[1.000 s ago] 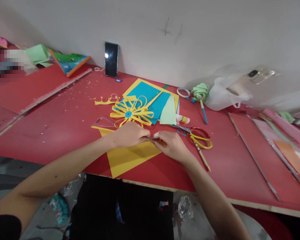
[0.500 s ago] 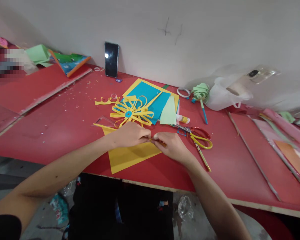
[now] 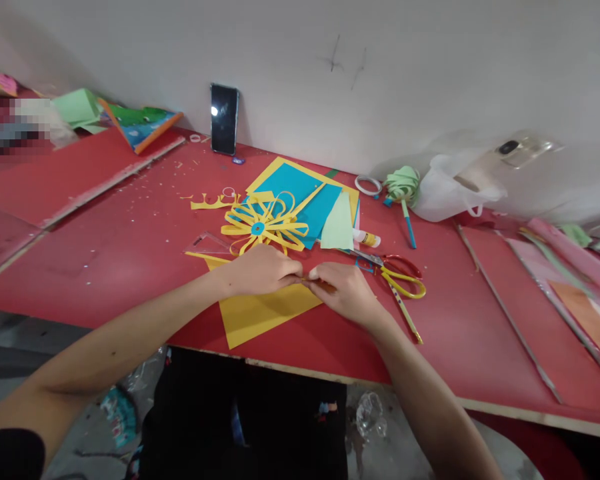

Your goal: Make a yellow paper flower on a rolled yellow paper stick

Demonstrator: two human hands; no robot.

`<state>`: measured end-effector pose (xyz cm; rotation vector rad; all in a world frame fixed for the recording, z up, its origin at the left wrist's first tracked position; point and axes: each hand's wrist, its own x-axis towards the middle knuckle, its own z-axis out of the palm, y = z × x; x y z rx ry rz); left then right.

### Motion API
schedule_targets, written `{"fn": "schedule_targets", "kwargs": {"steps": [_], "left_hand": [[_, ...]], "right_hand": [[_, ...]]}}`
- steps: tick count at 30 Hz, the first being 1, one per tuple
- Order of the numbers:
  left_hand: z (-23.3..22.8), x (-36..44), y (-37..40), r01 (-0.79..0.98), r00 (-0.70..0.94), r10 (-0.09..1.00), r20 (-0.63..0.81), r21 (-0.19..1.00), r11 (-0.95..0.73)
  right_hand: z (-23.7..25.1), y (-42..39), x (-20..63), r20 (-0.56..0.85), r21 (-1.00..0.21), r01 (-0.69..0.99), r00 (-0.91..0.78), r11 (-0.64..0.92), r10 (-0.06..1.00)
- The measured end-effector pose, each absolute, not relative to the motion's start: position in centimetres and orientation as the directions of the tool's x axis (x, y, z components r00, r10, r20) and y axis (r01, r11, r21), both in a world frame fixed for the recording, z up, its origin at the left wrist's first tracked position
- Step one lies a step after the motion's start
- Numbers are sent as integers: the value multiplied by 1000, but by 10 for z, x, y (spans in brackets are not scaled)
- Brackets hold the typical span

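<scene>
My left hand (image 3: 267,269) and my right hand (image 3: 343,287) meet fingertip to fingertip, both closed. They pinch a narrow folded edge of yellow paper; its exact shape is mostly hidden by the fingers. Below them a yellow paper sheet (image 3: 260,317) reaches toward the table's front edge. Just beyond my left hand lies a flower of looped yellow paper strips with a blue centre (image 3: 258,229). Right of my right hand are scissors (image 3: 403,277) with red and yellow handles and a pencil (image 3: 405,312).
Blue paper (image 3: 285,190) lies on yellow sheets, with a pale green piece (image 3: 337,223) and a glue stick (image 3: 367,238) beside them. A phone (image 3: 224,120) leans on the wall. A tape roll (image 3: 367,185), a green paper flower (image 3: 401,183) and a white plastic bag (image 3: 440,190) stand behind.
The front corner of the yellow sheet has shifted slightly right. Both hands keep their pinch in nearly the same place.
</scene>
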<state>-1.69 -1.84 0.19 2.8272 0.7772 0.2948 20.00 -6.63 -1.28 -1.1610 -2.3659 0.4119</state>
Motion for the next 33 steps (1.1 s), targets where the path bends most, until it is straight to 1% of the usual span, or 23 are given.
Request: {"fn": "schedule_targets", "kwargs": {"steps": [4, 9, 12, 20, 26, 30, 33], "left_hand": [[2, -17, -18, 476, 848, 506, 159, 195, -858], [2, -17, -18, 474, 850, 503, 159, 187, -860], [3, -17, -19, 476, 848, 504, 162, 186, -860], [0, -17, -18, 474, 834, 523, 176, 254, -843], [-2, -18, -16, 471, 831, 533, 159, 309, -826], [-1, -17, -17, 482, 839, 528, 130, 271, -833], [0, -17, -18, 473, 848, 512, 140, 239, -848]], "right_hand": [[-13, -67, 200, 236, -465, 675, -529, 573, 815], [-9, -67, 199, 189, -420, 688, -572, 592, 799], [-9, -67, 199, 175, -416, 688, -581, 595, 795], [-13, -67, 201, 231, -398, 683, -571, 612, 788], [-13, -66, 201, 248, -421, 671, -562, 610, 789], [-13, -66, 199, 239, -408, 683, -561, 606, 793], [-13, -66, 200, 215, -426, 690, -551, 585, 806]]}}
